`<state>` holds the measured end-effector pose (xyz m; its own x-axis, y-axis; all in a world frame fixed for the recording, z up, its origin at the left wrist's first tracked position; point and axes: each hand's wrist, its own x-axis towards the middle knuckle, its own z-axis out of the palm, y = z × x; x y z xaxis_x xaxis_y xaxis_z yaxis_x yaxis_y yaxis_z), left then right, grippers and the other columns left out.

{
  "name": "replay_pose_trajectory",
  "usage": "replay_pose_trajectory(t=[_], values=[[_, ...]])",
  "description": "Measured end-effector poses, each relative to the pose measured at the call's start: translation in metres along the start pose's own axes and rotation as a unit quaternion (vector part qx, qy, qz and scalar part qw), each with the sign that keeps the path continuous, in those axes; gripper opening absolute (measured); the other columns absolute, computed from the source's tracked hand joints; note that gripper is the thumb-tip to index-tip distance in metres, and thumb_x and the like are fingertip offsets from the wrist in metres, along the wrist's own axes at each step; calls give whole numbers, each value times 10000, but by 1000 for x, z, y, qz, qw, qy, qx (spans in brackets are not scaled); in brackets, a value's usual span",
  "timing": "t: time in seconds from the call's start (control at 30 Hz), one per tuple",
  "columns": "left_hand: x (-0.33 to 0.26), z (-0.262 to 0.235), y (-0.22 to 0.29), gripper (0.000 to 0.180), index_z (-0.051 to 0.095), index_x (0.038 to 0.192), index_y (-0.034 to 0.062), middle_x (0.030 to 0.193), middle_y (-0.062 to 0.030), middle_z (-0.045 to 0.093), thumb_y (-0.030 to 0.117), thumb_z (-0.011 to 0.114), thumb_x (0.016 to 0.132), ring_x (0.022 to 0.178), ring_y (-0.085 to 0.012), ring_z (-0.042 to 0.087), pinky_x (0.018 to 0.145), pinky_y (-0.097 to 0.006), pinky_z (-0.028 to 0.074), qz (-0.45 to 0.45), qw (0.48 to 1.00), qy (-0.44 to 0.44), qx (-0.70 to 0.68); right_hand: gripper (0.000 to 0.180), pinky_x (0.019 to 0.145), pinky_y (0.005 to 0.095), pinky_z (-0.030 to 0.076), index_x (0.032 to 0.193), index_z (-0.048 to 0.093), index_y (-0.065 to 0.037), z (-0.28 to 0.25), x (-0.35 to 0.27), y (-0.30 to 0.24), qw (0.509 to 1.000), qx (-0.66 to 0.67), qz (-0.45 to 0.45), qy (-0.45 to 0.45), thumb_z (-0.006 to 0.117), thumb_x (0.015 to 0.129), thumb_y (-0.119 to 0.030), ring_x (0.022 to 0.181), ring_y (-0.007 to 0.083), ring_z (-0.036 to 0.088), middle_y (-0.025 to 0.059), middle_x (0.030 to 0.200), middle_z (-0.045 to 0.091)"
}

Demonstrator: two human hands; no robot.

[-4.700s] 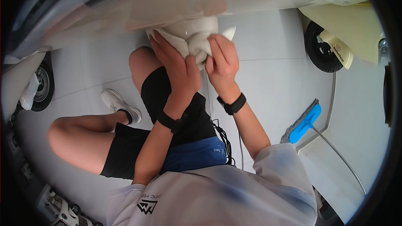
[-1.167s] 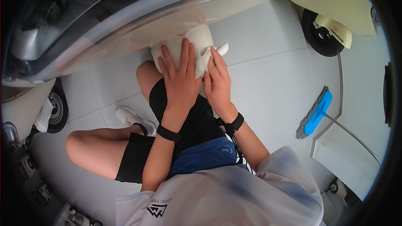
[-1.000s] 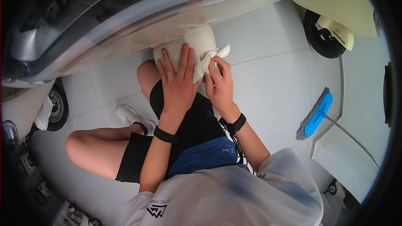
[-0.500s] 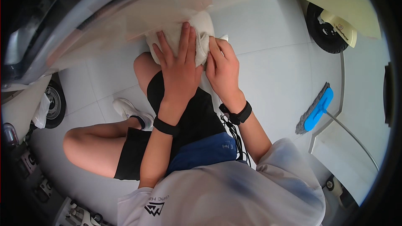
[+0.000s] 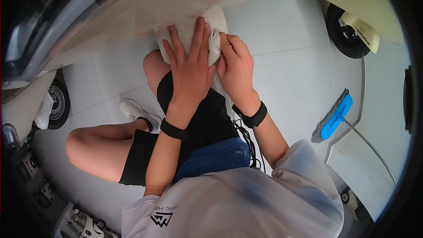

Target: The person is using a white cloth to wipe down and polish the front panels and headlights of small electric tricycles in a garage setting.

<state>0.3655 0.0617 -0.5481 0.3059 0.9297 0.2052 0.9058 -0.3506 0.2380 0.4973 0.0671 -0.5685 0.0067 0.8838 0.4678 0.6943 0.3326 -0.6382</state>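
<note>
An off-white cloth (image 5: pixel 214 20) lies bunched against the underside of a glossy pale vehicle panel (image 5: pixel 136 13). My left hand (image 5: pixel 189 77) rests flat on the cloth with its fingers stretched out and spread. Beside it, my right hand (image 5: pixel 237 68) has curled fingers pinching the cloth's right edge, where a fold stands up. Both hands are above my bent knee. Blurred reflections of the fingers show on the panel.
A blue mop head with grey fringe (image 5: pixel 336 118) lies on the right, its thin handle running toward the lower right. A black wheel (image 5: pixel 348 33) under a pale yellow body stands at the upper right. Another wheel (image 5: pixel 57 103) is at the left. Dark cables (image 5: pixel 244 134) hang by my waist.
Both hands have shifted slightly up with the cloth, toward the panel. The left hand stays flat and the right keeps its pinch.
</note>
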Motion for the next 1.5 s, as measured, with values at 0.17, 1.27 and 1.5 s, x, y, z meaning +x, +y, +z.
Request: replay_pose_trajectory(t=[0.17,1.27,1.5], values=[[-13,8,0,939,308,1611,52,1709,-83,206,202,731,786,1494,-598,133,1151,-724,262,-13,1000,-14,2,432,777,389,556,1212,691,-2,-7,-20,3,999,-12,-1,-32,614,806,122,897,326,649,128,1065,661],[-15,11,-9,875,361,1596,90,1688,-41,274,115,684,783,1502,-548,165,1145,-733,264,20,999,3,-27,398,765,407,517,1192,668,58,-7,-22,8,999,45,-25,-11,598,805,112,854,317,602,140,1005,623],[14,8,-5,795,422,1568,97,1670,-31,315,179,658,814,1489,-499,242,1135,-725,279,44,996,59,41,391,747,408,529,1194,667,61,0,13,15,999,33,6,11,596,813,107,840,337,621,152,967,620]])
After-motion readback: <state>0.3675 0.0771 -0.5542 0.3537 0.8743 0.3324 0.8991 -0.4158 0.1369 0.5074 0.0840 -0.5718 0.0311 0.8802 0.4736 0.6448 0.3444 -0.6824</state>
